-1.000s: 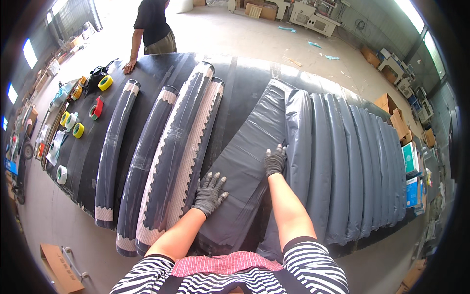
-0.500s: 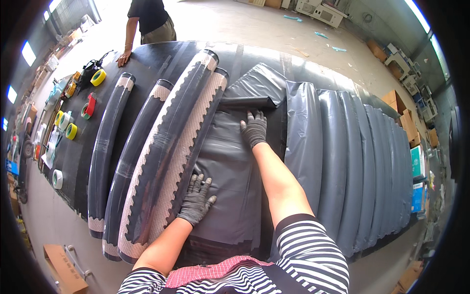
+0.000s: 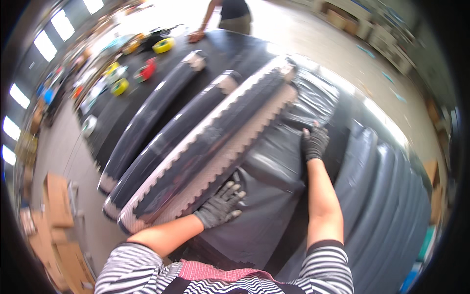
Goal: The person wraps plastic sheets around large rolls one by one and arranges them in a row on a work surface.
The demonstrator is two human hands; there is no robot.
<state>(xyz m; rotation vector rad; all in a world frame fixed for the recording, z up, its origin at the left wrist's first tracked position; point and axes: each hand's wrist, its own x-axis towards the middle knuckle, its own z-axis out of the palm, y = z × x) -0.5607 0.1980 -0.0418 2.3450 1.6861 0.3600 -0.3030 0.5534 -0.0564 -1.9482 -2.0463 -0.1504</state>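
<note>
A dark grey plastic bag (image 3: 271,171) lies flat on the black table in front of me. My left hand (image 3: 221,205), in a dark grey work glove, rests on its left side with fingers spread, close against the nearest roll. My gloved right hand (image 3: 316,142) lies on the bag's far right part, beside crumpled, shiny plastic (image 3: 316,95); it looks open, though somewhat blurred. To the left lies a thick roll (image 3: 210,132) in clear film, dark with a pale scalloped edge. A second pale, textured roll (image 3: 245,144) touches it along its right side.
Two thinner wrapped rolls (image 3: 152,117) lie farther left. Several grey bagged rolls (image 3: 391,196) line the right side. Tape rolls (image 3: 119,86) and tools sit at the far left edge. A person (image 3: 235,17) stands across the table (image 3: 105,132), one hand on it. Cardboard boxes (image 3: 61,206) stand lower left.
The whole view has turned, so the rolls slant more to the right. My right hand has moved toward the bag's right edge. At the far end, the raised dark fold now looks flatter and more crumpled.
</note>
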